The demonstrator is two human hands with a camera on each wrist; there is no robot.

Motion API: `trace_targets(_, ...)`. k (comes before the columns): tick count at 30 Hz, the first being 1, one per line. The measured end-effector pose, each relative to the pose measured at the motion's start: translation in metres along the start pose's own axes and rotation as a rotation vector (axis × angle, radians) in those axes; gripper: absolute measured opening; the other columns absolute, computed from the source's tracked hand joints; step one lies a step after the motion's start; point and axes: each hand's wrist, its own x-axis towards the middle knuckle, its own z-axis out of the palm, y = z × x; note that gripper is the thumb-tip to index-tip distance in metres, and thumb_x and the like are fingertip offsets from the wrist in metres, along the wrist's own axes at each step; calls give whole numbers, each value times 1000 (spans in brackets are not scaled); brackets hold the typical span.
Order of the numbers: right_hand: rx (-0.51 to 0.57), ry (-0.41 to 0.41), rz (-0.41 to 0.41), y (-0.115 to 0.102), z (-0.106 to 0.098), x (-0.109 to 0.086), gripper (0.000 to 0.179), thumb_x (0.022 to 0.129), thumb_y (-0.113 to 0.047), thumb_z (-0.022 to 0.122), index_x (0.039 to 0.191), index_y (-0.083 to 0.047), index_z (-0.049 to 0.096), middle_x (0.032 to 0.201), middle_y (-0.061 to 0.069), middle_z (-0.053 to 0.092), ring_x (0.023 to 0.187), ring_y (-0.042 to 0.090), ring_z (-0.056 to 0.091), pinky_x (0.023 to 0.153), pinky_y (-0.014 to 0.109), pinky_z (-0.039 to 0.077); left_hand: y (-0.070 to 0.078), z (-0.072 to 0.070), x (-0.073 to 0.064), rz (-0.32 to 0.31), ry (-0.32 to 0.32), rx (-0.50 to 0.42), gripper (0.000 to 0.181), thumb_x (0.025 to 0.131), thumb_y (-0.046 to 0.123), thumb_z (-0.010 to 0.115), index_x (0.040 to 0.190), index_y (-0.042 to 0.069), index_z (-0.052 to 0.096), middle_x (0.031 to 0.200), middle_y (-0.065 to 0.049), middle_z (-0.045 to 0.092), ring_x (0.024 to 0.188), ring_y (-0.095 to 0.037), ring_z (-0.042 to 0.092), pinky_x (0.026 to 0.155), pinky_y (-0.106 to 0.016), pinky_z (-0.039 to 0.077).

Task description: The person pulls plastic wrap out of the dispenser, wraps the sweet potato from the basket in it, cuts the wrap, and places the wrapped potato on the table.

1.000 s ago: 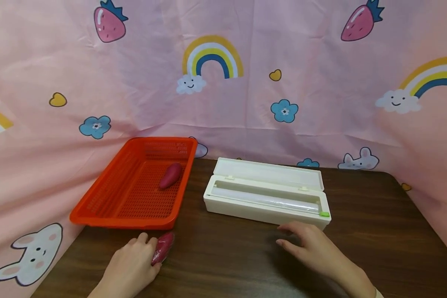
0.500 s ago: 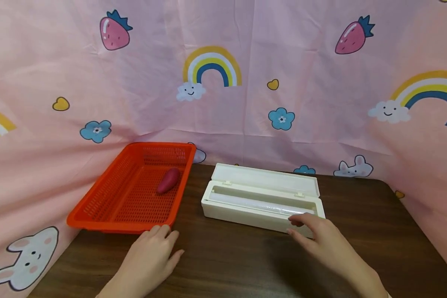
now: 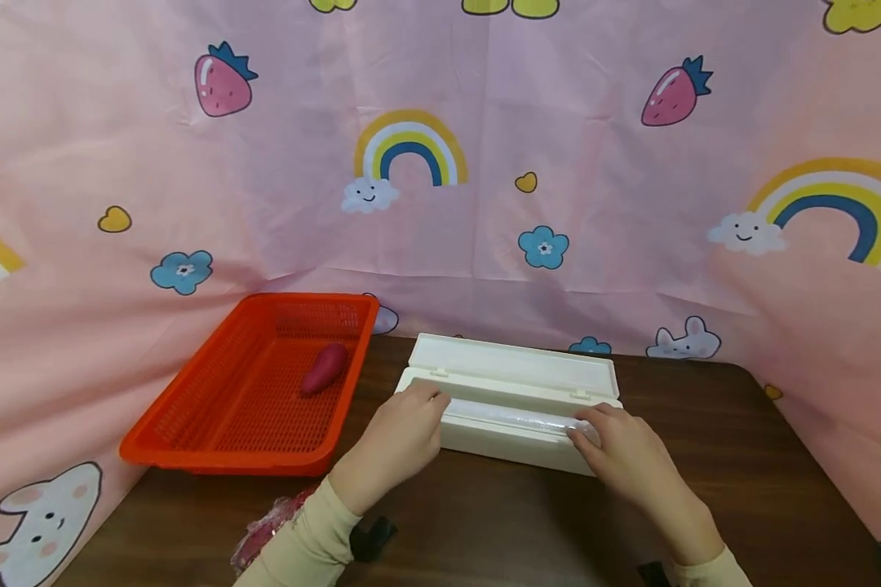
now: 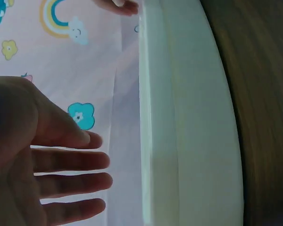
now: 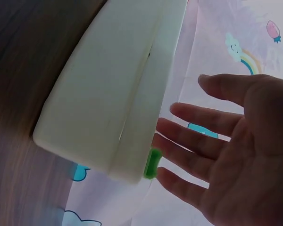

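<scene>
A white cling film box (image 3: 517,455) lies on the table with its lid (image 3: 514,365) raised. Inside it is a roll of cling film (image 3: 514,416). My left hand (image 3: 400,432) is over the box's left end; in the left wrist view its fingers (image 4: 75,160) extend fairly straight above the edge. At the right end is my right hand (image 3: 627,448), fingers loosely bent near the green cutter slider (image 5: 153,163); nothing shows in its grasp. A sweet potato wrapped in film (image 3: 264,530) lies partly hidden behind my left forearm.
To the left stands an orange-red plastic basket (image 3: 227,469) with an unwrapped sweet potato (image 3: 325,368) inside. A pink printed cloth (image 3: 595,163) hangs behind the dark wooden table (image 3: 705,440) and along its sides.
My left hand let go of the wrapped sweet potato and moved up and right to the box's left end. My right hand came in over the box's right end. The head view tilted up slightly.
</scene>
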Motion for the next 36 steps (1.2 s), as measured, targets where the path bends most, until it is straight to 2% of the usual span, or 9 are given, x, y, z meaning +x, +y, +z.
trace_targets(3, -17, -42, 21, 6, 1, 1, 36, 96, -39, 68, 116, -9, 73, 113, 10, 75, 98, 32, 72, 85, 52, 56, -4, 17, 13, 3, -54, -16, 9, 85, -1, 65, 90, 5, 71, 89, -8, 66, 78, -26, 63, 64, -36, 55)
trace_targets(6, -23, -63, 38, 10, 3, 1, 46, 86, -50, 75, 113, -13, 72, 109, 4, 75, 90, 24, 71, 77, 46, 55, -13, 30, 24, 2, -134, -9, 8, 86, 2, 65, 91, 5, 71, 89, -9, 65, 78, -27, 62, 67, -38, 53)
trace_targets(11, -36, -99, 44, 14, 10, 5, 54, 73, -52, 86, 109, -15, 71, 103, 0, 74, 84, 18, 67, 71, 42, 53, -32, 38, 28, -1, -215, -51, 10, 90, 3, 62, 90, 4, 72, 94, -10, 65, 83, -26, 62, 68, -39, 55)
trace_targets(14, -45, -123, 74, 18, 10, 10, 49, 73, -49, 87, 106, -16, 72, 95, -1, 73, 80, 17, 66, 68, 42, 52, -38, 39, 31, 0, -235, -95, 14, 91, 2, 59, 86, 7, 71, 91, -7, 65, 83, -24, 62, 68, -37, 54)
trace_targets(22, -28, -146, 111, 28, 12, 14, 55, 76, -51, 84, 115, -15, 71, 98, 3, 74, 85, 20, 66, 71, 46, 52, -40, 45, 37, 7, -267, -152, 15, 90, 1, 57, 82, 9, 65, 78, -2, 59, 73, -17, 54, 67, -34, 48)
trace_targets(28, 7, -145, 105, 31, 11, 19, 61, 83, -59, 75, 122, -13, 71, 104, 7, 76, 90, 23, 71, 71, 46, 55, -42, 45, 41, -44, -285, -197, 25, 88, 0, 55, 68, 15, 51, 65, 5, 40, 65, -13, 40, 59, -30, 36)
trace_targets(32, 44, -126, 97, 33, 7, 23, 40, 93, -41, 71, 118, -9, 74, 109, 11, 77, 96, 29, 73, 76, 51, 57, -43, 46, 43, -65, -286, -199, 26, 88, 2, 54, 66, 16, 49, 63, 6, 35, 63, -14, 38, 57, -30, 33)
trace_targets(34, 41, -106, 93, 34, 7, 26, 30, 93, -30, 72, 114, -8, 76, 109, 11, 77, 96, 29, 74, 76, 51, 57, -44, 48, 44, -72, -295, -203, 25, 89, 3, 54, 67, 16, 50, 63, 5, 37, 64, -14, 39, 58, -30, 34)
trace_targets(36, 33, -90, 91, 36, 7, 28, 24, 90, -24, 74, 109, -9, 77, 102, 8, 78, 86, 25, 72, 69, 46, 56, -46, 51, 44, -77, -319, -218, 24, 89, 4, 53, 69, 16, 52, 64, 5, 39, 64, -14, 40, 59, -30, 35)
